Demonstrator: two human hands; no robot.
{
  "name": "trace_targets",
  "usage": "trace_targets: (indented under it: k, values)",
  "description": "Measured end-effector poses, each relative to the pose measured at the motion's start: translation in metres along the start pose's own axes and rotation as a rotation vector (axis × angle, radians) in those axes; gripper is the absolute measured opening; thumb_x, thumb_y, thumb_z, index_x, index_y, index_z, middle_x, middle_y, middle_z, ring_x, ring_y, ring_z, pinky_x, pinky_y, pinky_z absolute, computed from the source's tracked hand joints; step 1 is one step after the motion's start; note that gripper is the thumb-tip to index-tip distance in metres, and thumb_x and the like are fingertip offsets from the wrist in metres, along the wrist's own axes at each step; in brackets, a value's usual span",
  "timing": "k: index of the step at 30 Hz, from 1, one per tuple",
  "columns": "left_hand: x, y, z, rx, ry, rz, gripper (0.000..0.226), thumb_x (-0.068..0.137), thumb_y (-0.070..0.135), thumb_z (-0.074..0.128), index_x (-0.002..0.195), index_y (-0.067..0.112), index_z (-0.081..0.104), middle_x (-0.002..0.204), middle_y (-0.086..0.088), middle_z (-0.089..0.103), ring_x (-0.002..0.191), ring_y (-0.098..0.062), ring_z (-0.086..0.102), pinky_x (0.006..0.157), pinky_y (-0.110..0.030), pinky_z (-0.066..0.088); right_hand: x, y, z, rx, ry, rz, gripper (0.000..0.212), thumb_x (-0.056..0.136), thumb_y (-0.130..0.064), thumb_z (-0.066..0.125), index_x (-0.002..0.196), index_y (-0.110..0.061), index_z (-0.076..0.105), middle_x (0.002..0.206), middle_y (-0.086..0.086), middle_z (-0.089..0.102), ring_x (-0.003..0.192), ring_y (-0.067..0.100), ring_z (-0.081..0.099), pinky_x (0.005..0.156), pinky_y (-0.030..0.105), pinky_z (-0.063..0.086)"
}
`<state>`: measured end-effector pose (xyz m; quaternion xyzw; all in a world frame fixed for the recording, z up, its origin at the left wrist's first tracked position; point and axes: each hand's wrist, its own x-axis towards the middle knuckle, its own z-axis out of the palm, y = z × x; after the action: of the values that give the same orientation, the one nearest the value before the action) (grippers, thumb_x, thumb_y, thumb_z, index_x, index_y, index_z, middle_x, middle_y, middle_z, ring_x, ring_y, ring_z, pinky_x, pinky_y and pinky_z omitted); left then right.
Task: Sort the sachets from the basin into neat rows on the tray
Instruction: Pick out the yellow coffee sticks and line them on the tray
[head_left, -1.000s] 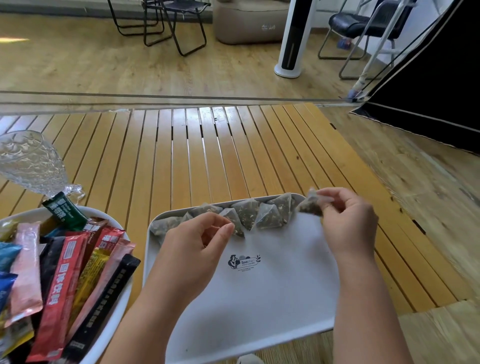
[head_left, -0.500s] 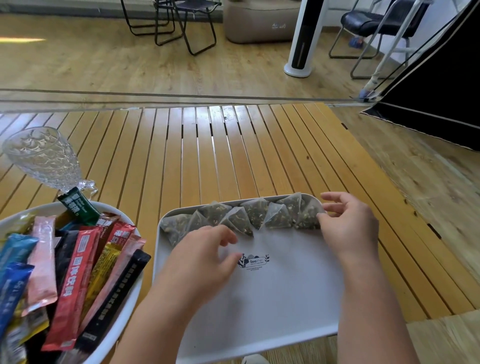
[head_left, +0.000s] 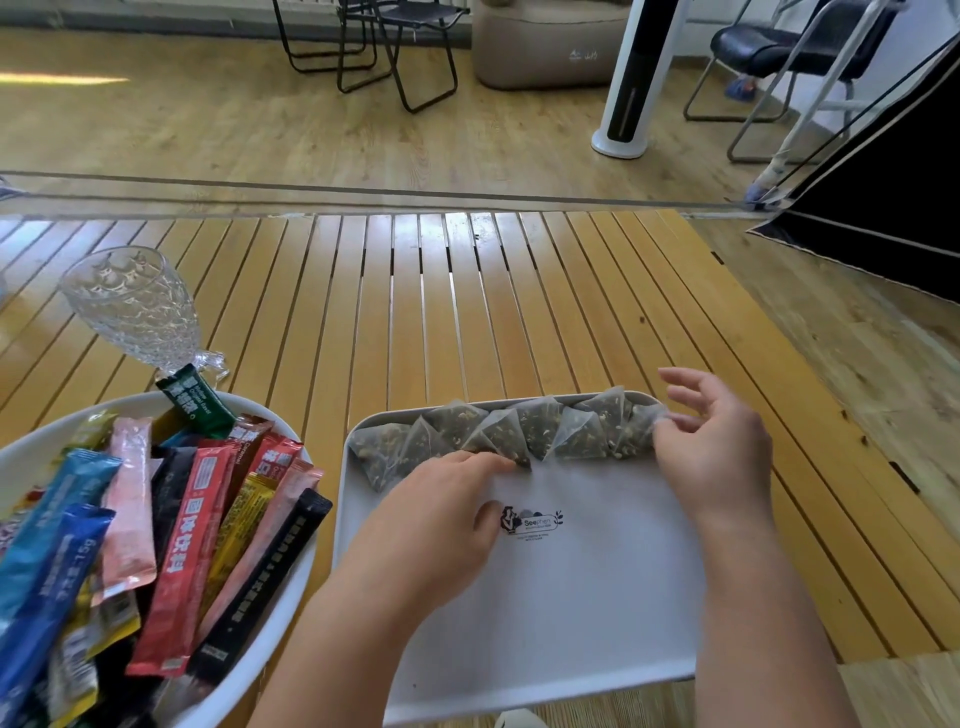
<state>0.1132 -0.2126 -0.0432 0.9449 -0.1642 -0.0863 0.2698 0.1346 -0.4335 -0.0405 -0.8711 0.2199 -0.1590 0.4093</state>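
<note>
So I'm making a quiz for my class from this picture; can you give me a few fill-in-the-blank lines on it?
1. The tea bags lie in one row along the tray's ____ edge.
2. The stick packets are piled in the ____ basin.
3. Behind the basin stands an empty ____.
4. The right hand touches the row's ____ end.

Missing words: far; white; glass; right
</note>
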Motion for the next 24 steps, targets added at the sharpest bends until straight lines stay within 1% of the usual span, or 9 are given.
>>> trace_targets:
  k: [3, 5, 9, 12, 15, 18, 20, 22, 24]
  values:
    - [-0.004, -0.003, -0.011, -0.022, 0.042, -0.045, 0.034, 0.097, 0.027, 0.046, 0.128, 0.037, 0.055, 0.126, 0.018, 0.057, 0.117, -0.002, 0.05, 0.097, -0.025, 0.043, -0.006, -0.012, 0.002, 0.036, 0.13, -0.091, 0.034, 0.087, 0.002, 0.056, 0.111, -0.02, 0.066, 0.1, -0.005, 0.064, 0.074, 0.002, 0.056, 0.064, 0.015, 0.045]
    - [-0.008, -0.006, -0.022, -0.041, 0.09, -0.064, 0.03, 0.097, 0.025, 0.048, 0.121, 0.035, 0.061, 0.118, 0.016, 0.063, 0.11, -0.002, 0.055, 0.093, -0.028, 0.047, -0.014, -0.027, 0.009, 0.113, 0.135, -0.166, 0.028, 0.088, -0.001, 0.059, 0.105, -0.022, 0.067, 0.094, -0.005, 0.066, 0.076, 0.0, 0.059, 0.069, 0.019, 0.051]
    - [-0.026, -0.018, -0.056, -0.062, 0.23, -0.131, 0.023, 0.095, 0.022, 0.054, 0.111, 0.03, 0.068, 0.105, 0.014, 0.068, 0.096, -0.002, 0.06, 0.086, -0.026, 0.052, -0.042, -0.063, 0.039, 0.26, -0.042, -0.327, 0.027, 0.088, -0.003, 0.063, 0.099, -0.028, 0.067, 0.085, -0.019, 0.064, 0.072, -0.006, 0.062, 0.066, 0.011, 0.051]
    - [-0.045, -0.032, -0.083, -0.066, 0.352, -0.228, 0.019, 0.093, 0.023, 0.056, 0.106, 0.03, 0.069, 0.096, 0.013, 0.07, 0.088, -0.001, 0.062, 0.08, -0.025, 0.053, -0.074, -0.084, 0.066, 0.257, -0.249, -0.434, 0.027, 0.086, -0.005, 0.066, 0.099, -0.028, 0.069, 0.084, -0.021, 0.066, 0.072, -0.001, 0.064, 0.068, 0.02, 0.054]
    - [-0.069, -0.051, -0.11, -0.037, 0.465, -0.393, 0.013, 0.092, 0.027, 0.059, 0.098, 0.03, 0.07, 0.088, 0.014, 0.069, 0.08, 0.003, 0.061, 0.071, -0.02, 0.05, -0.106, -0.101, 0.088, 0.188, -0.428, -0.592, 0.024, 0.085, -0.007, 0.067, 0.099, -0.027, 0.07, 0.083, -0.023, 0.064, 0.076, -0.002, 0.062, 0.067, 0.014, 0.052]
    - [-0.097, -0.071, -0.129, -0.012, 0.433, -0.638, 0.008, 0.09, 0.034, 0.062, 0.092, 0.028, 0.066, 0.089, 0.011, 0.067, 0.077, -0.001, 0.059, 0.063, -0.022, 0.048, -0.128, -0.113, 0.102, 0.128, -0.547, -0.655, 0.024, 0.084, -0.007, 0.065, 0.1, -0.024, 0.072, 0.09, -0.012, 0.068, 0.077, 0.001, 0.058, 0.068, 0.009, 0.045]
    - [-0.112, -0.082, -0.136, -0.023, 0.388, -0.769, 0.012, 0.087, 0.038, 0.065, 0.092, 0.028, 0.063, 0.095, 0.005, 0.067, 0.088, -0.014, 0.062, 0.077, -0.035, 0.054, -0.137, -0.117, 0.108, 0.104, -0.593, -0.64, 0.024, 0.086, -0.009, 0.063, 0.101, -0.026, 0.072, 0.095, -0.01, 0.068, 0.078, 0.0, 0.057, 0.067, 0.005, 0.042]
    - [-0.124, -0.091, -0.142, -0.012, 0.383, -0.866, 0.017, 0.085, 0.035, 0.069, 0.096, 0.027, 0.06, 0.096, 0.004, 0.064, 0.092, -0.018, 0.06, 0.08, -0.035, 0.052, -0.142, -0.119, 0.112, 0.072, -0.608, -0.64, 0.024, 0.088, -0.012, 0.062, 0.103, -0.029, 0.07, 0.101, -0.011, 0.067, 0.087, 0.002, 0.057, 0.072, 0.009, 0.045]
    - [-0.132, -0.099, -0.147, 0.013, 0.374, -0.931, 0.018, 0.083, 0.024, 0.068, 0.099, 0.026, 0.06, 0.093, 0.004, 0.06, 0.087, -0.017, 0.059, 0.069, -0.03, 0.048, -0.144, -0.121, 0.115, 0.046, -0.601, -0.645, 0.024, 0.089, -0.013, 0.062, 0.104, -0.029, 0.069, 0.102, -0.012, 0.065, 0.09, 0.003, 0.058, 0.077, 0.019, 0.051]
